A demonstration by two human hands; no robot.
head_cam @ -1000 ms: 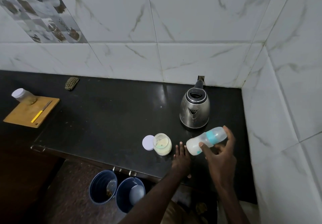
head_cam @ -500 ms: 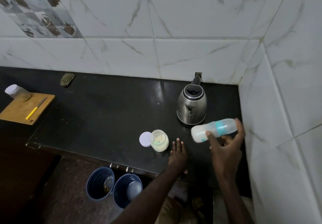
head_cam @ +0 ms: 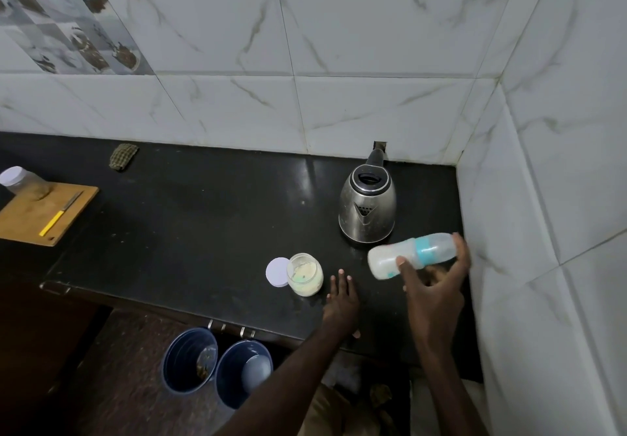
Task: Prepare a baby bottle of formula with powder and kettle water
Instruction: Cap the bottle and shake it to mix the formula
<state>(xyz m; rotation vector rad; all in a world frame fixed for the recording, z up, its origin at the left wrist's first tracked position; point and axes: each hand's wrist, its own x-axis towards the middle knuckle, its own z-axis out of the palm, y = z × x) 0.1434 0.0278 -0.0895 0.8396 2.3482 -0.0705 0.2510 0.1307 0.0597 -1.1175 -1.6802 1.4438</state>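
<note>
White marble-look wall tiles [head_cam: 339, 28] meet in a corner at right, above a glossy black countertop [head_cam: 203, 232]. Two dark blue bins [head_cam: 217, 371] stand on the speckled floor [head_cam: 129, 384] below

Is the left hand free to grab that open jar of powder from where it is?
Probably yes. The left hand lies flat and empty on the counter, right beside the powder jar, with nothing between them. The right hand is busy holding the bottle.

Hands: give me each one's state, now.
Left hand: open, flat on the counter, holding nothing.
Right hand: closed around the baby bottle.
</note>
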